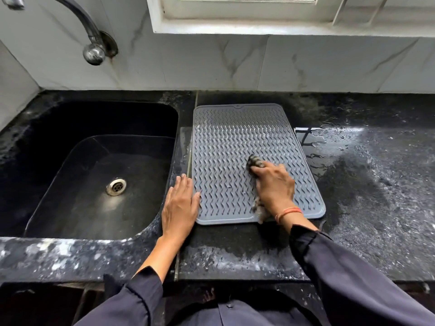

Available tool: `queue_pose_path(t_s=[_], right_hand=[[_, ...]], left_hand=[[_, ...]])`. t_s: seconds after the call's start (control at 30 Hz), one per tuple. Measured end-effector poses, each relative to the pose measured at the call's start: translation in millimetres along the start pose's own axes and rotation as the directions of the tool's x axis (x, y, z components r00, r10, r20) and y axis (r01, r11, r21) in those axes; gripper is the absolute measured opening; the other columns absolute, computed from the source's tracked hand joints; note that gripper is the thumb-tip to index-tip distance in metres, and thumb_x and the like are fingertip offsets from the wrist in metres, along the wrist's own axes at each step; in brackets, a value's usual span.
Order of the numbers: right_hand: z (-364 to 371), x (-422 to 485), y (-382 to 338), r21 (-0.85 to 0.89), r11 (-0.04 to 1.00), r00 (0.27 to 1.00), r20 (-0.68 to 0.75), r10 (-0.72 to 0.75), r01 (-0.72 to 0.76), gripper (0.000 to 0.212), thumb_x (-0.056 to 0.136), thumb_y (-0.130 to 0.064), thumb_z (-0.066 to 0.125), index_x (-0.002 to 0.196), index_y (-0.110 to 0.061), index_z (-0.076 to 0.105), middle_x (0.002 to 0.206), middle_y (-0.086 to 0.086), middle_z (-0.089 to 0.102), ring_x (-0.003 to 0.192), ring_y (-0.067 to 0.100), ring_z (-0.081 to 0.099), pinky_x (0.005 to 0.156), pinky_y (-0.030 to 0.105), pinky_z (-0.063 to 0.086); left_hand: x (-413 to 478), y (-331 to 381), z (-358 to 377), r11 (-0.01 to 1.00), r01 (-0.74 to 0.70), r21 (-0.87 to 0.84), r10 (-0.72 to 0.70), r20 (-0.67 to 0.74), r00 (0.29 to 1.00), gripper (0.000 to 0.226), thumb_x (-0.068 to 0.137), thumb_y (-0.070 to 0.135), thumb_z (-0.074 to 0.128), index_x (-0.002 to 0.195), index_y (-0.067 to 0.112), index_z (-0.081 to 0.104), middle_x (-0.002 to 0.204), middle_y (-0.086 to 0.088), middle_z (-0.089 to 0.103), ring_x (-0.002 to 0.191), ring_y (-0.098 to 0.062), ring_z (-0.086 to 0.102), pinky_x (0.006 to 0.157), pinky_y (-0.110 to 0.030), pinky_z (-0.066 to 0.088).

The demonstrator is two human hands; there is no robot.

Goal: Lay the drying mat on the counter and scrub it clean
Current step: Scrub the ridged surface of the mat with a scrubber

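A grey ribbed drying mat lies flat on the black counter, just right of the sink. My right hand presses a grey scrubbing pad down on the mat's right half; the pad shows beyond my fingertips and again under my wrist. My left hand rests flat with fingers apart on the counter at the mat's near left edge, its thumb touching the mat and holding nothing.
A deep black sink with a steel drain sits to the left. A steel tap comes out of the white tiled wall above it. The counter to the right is wet. A window sill runs along the back.
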State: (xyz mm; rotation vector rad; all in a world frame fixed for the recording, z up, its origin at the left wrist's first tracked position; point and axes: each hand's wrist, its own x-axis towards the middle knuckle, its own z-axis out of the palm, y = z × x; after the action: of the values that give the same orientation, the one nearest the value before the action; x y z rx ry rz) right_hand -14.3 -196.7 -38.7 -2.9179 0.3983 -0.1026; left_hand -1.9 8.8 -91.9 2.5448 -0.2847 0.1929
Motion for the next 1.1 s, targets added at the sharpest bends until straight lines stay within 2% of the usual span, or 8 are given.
queue_pose_path(t_s=[0.1, 0.23, 0.37, 0.43, 0.6, 0.73, 0.9, 1.1], right_hand=[[7.6, -11.9, -34.5, 0.051, 0.999, 1.0, 0.011, 0.0, -0.001, 0.021, 0.096, -0.02, 0.047, 0.112, -0.02, 0.061, 0.116, 0.007, 0.056, 0.097, 0.022, 0.051, 0.072, 0.026, 0.04], [14.2, -27.7, -96.9, 0.218, 0.945, 0.966, 0.03, -0.256, 0.243, 0.022, 0.093, -0.015, 0.045, 0.104, -0.014, 0.065, 0.111, 0.006, 0.059, 0.097, 0.024, 0.055, 0.082, 0.03, 0.044], [4.5, -31.4, -82.8, 0.183, 0.878, 0.885, 0.07, -0.46, 0.442, 0.032, 0.093, -0.013, 0.044, 0.113, -0.023, 0.066, 0.123, -0.001, 0.058, 0.097, 0.025, 0.056, 0.08, 0.029, 0.042], [2.1, -18.2, -47.4, 0.053, 0.916, 0.913, 0.078, -0.401, 0.398, 0.033, 0.094, -0.014, 0.049, 0.119, -0.031, 0.063, 0.128, -0.008, 0.056, 0.096, 0.02, 0.053, 0.075, 0.025, 0.04], [-1.9, 1.3, 20.4, -0.073, 0.994, 0.995, -0.064, 0.072, -0.077, 0.027, 0.095, -0.023, 0.053, 0.12, -0.027, 0.062, 0.113, 0.001, 0.062, 0.091, 0.019, 0.054, 0.066, 0.022, 0.035], [13.8, -18.5, -50.1, 0.047, 0.995, 0.996, -0.032, -0.084, 0.086, 0.018, 0.096, -0.014, 0.047, 0.108, -0.01, 0.06, 0.11, 0.009, 0.056, 0.092, 0.022, 0.052, 0.074, 0.026, 0.045], [5.1, -27.5, -48.2, 0.078, 0.953, 0.956, 0.015, -0.294, 0.292, 0.025, 0.096, -0.019, 0.048, 0.114, -0.027, 0.065, 0.123, -0.005, 0.059, 0.094, 0.022, 0.055, 0.07, 0.024, 0.039], [-14.5, -2.0, 49.0, -0.03, 0.985, 0.983, -0.072, 0.168, -0.17, 0.03, 0.095, -0.022, 0.051, 0.124, -0.029, 0.059, 0.121, 0.0, 0.061, 0.099, 0.02, 0.055, 0.071, 0.022, 0.035]], left_hand=[[-1.0, 3.1, 2.0, 1.0, 0.022, 0.018, -0.022, -0.024, 0.999, 0.046, 0.092, 0.016, 0.044, 0.133, 0.002, 0.031, 0.144, -0.015, 0.028, 0.135, -0.023, 0.019, 0.11, -0.032, 0.01], [-0.2, 0.6, -0.4, 0.999, -0.006, 0.049, 0.006, 0.0, 1.0, 0.045, 0.091, 0.008, 0.042, 0.133, 0.0, 0.028, 0.144, -0.017, 0.028, 0.135, -0.026, 0.02, 0.11, -0.034, 0.011], [-0.3, -1.2, -1.6, 0.999, -0.006, 0.04, 0.006, 0.001, 1.0, 0.044, 0.09, 0.011, 0.038, 0.132, -0.002, 0.031, 0.142, -0.019, 0.031, 0.134, -0.027, 0.023, 0.11, -0.035, 0.014], [-0.7, -1.0, 0.5, 0.999, -0.017, 0.041, 0.017, -0.011, 1.0, 0.044, 0.091, 0.019, 0.037, 0.131, 0.0, 0.035, 0.142, -0.017, 0.032, 0.134, -0.026, 0.023, 0.108, -0.034, 0.013], [-0.4, 0.6, 4.3, 0.999, 0.0, 0.042, 0.001, -0.035, 0.999, 0.043, 0.092, 0.014, 0.041, 0.132, 0.001, 0.031, 0.143, -0.016, 0.029, 0.135, -0.024, 0.02, 0.109, -0.032, 0.009], [0.8, 0.9, 6.4, 0.999, 0.011, 0.051, -0.011, -0.012, 1.0, 0.044, 0.091, 0.017, 0.036, 0.132, 0.0, 0.031, 0.143, -0.017, 0.03, 0.135, -0.027, 0.021, 0.109, -0.035, 0.011], [0.5, 0.0, 3.1, 0.998, 0.006, 0.07, -0.006, 0.005, 1.0, 0.05, 0.087, 0.024, 0.029, 0.132, 0.001, 0.031, 0.143, -0.017, 0.03, 0.135, -0.026, 0.021, 0.11, -0.036, 0.013], [-0.4, 1.5, 4.6, 0.999, 0.012, 0.047, -0.011, -0.03, 0.999, 0.042, 0.092, 0.011, 0.041, 0.131, 0.0, 0.032, 0.142, -0.018, 0.031, 0.134, -0.027, 0.023, 0.109, -0.034, 0.013]])
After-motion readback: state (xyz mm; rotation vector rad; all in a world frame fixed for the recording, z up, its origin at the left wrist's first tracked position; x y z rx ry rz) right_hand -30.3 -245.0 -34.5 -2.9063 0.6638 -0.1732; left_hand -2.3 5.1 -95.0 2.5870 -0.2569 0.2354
